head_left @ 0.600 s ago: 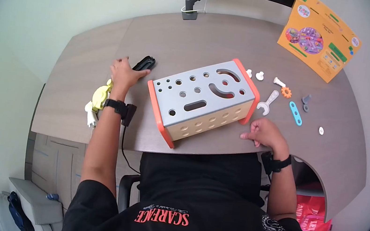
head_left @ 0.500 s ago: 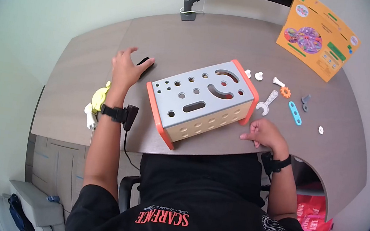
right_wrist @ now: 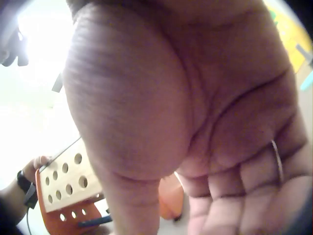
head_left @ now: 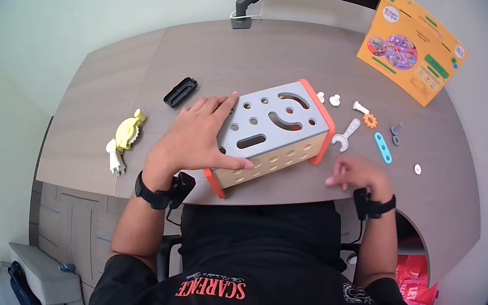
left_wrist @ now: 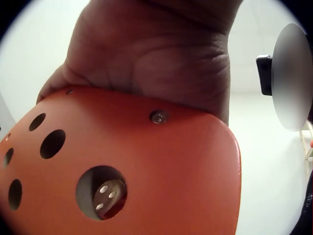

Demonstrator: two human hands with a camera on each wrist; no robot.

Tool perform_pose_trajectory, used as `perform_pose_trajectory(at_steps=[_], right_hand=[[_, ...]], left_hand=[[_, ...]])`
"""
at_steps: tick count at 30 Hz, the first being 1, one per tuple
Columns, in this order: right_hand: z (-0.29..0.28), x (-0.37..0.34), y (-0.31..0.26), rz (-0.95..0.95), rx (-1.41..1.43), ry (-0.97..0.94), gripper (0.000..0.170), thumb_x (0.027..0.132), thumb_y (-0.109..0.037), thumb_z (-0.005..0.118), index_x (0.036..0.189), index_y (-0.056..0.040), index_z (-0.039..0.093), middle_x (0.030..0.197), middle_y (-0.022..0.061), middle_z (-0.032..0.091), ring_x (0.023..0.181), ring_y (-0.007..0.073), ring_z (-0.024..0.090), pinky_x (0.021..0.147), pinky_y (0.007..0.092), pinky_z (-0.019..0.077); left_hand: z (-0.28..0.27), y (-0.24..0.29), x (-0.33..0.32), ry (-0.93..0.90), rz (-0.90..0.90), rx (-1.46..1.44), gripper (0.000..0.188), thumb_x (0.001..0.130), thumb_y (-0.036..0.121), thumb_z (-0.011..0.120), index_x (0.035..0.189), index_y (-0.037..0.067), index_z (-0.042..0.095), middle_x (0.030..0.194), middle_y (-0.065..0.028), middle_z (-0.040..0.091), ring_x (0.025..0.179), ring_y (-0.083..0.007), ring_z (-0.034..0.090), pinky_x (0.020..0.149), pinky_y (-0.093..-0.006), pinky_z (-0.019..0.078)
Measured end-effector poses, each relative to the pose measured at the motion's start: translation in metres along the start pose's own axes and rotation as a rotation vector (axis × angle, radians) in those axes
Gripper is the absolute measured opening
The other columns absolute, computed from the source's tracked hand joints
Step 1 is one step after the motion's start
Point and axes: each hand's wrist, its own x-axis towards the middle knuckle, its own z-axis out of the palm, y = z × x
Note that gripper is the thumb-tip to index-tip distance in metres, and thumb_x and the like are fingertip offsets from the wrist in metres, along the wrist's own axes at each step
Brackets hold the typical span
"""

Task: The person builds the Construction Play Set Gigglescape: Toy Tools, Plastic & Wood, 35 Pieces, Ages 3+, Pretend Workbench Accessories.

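Observation:
A toy workbench (head_left: 293,156) with a grey holed top, pale holed side and orange ends stands at a slant near the table's front edge. My left hand (head_left: 191,136) lies over its left end, fingers spread along the grey top and thumb stretched over the front edge. In the left wrist view the palm rests on the rim of the orange end panel (left_wrist: 205,161). To the right of the workbench, my right hand (head_left: 358,172) is held loosely bent with nothing in it. Its palm fills much of the right wrist view.
A black open case (head_left: 180,92) lies left of the workbench, with a yellow toy piece (head_left: 128,131) nearer the left edge. On the right lie a toy wrench (head_left: 346,134), an orange gear (head_left: 370,121) and a blue holed strip (head_left: 383,148). A yellow-orange box (head_left: 411,48) stands behind.
My left hand has left the black case and moved right and nearer, onto the workbench's left end. The right hand has shifted only slightly. The case stays on the table.

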Motion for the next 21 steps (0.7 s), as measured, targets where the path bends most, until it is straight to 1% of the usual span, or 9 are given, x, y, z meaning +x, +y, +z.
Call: perform_pose_trajectory(at_steps=[1,3,4,5,8,11,14,17,21], right_hand=[[-0.013,-0.007,-0.005,0.048,0.003,0.047,0.038,0.086,-0.029,0.092,0.085,-0.0053,0.063,0.074,0.0026,0.065,0.064,0.0126,0.067,0.057,0.0303,0.0504],[-0.038,-0.01,-0.003,0.103,-0.031,0.258,0.036,0.085,-0.028,0.092,0.088,-0.0055,0.064,0.076,0.0033,0.065,0.063,0.0139,0.066,0.058,0.0315,0.0511],[-0.05,-0.008,0.007,0.132,-0.053,0.374,0.038,0.084,-0.029,0.093,0.089,-0.0054,0.064,0.078,0.0056,0.066,0.065,0.0166,0.066,0.061,0.0347,0.0523],[-0.06,-0.005,0.021,0.162,-0.074,0.491,0.04,0.083,-0.03,0.093,0.091,-0.0053,0.063,0.081,0.0079,0.068,0.066,0.0193,0.066,0.064,0.0378,0.0535],[-0.088,0.007,0.085,0.171,-0.337,0.762,0.039,0.082,-0.025,0.093,0.092,-0.0036,0.062,0.085,0.0121,0.07,0.07,0.0263,0.067,0.068,0.0411,0.0538],[-0.096,-0.001,0.102,0.173,-0.29,0.87,0.033,0.083,-0.016,0.092,0.088,-0.003,0.063,0.077,0.0086,0.065,0.07,0.0195,0.062,0.066,0.0377,0.0505],[-0.089,-0.015,0.091,0.242,-0.279,0.85,0.033,0.082,-0.015,0.093,0.085,-0.0027,0.063,0.075,0.0084,0.064,0.069,0.0185,0.06,0.065,0.0377,0.0494],[-0.081,-0.005,0.123,0.145,-0.246,0.867,0.033,0.082,-0.015,0.092,0.083,-0.0018,0.062,0.073,0.0079,0.063,0.067,0.0182,0.058,0.064,0.038,0.0487],[-0.078,-0.007,0.15,0.132,-0.212,0.895,0.03,0.084,-0.017,0.09,0.084,-0.0019,0.064,0.072,0.0077,0.062,0.067,0.0182,0.057,0.065,0.0378,0.0488]], left_hand=[[0.001,0.0,0.001,-0.006,-0.012,-0.005,0.135,0.061,0.08,0.087,0.157,-0.007,0.048,0.148,-0.028,0.058,0.139,-0.0419,0.055,0.118,-0.0488,0.0422],[0.002,0.0,0.001,-0.007,-0.021,-0.011,0.134,0.061,0.075,0.088,0.158,-0.007,0.046,0.147,-0.0276,0.058,0.138,-0.0414,0.055,0.118,-0.0474,0.0419],[0.002,0.001,0.0,-0.003,-0.018,-0.012,0.134,0.062,0.072,0.089,0.16,-0.007,0.044,0.146,-0.0272,0.058,0.136,-0.0409,0.055,0.118,-0.046,0.0421],[0.002,0.002,0.001,0.001,-0.013,-0.014,0.133,0.062,0.068,0.091,0.161,-0.007,0.042,0.145,-0.0268,0.058,0.134,-0.0403,0.055,0.117,-0.0447,0.0422],[-0.001,0.001,0.002,-0.015,-0.043,-0.026,0.132,0.061,0.065,0.092,0.162,-0.004,0.042,0.146,-0.0263,0.059,0.136,-0.0402,0.055,0.118,-0.0449,0.0418],[-0.006,-0.004,0.005,-0.026,-0.063,-0.018,0.132,0.058,0.069,0.092,0.16,-0.002,0.047,0.148,-0.0253,0.058,0.137,-0.0412,0.056,0.117,-0.0456,0.0445],[-0.011,-0.014,0.005,-0.034,-0.079,-0.048,0.132,0.057,0.067,0.093,0.161,-0.001,0.047,0.148,-0.0248,0.058,0.136,-0.041,0.056,0.116,-0.0446,0.0454],[-0.01,-0.009,0.006,-0.013,-0.109,-0.027,0.131,0.057,0.064,0.094,0.161,0.0,0.046,0.149,-0.0239,0.058,0.137,-0.0408,0.055,0.118,-0.045,0.0445],[-0.005,-0.007,0.002,0.001,-0.129,-0.042,0.131,0.056,0.063,0.094,0.161,0.001,0.046,0.15,-0.0256,0.058,0.14,-0.0413,0.053,0.12,-0.046,0.0432]])
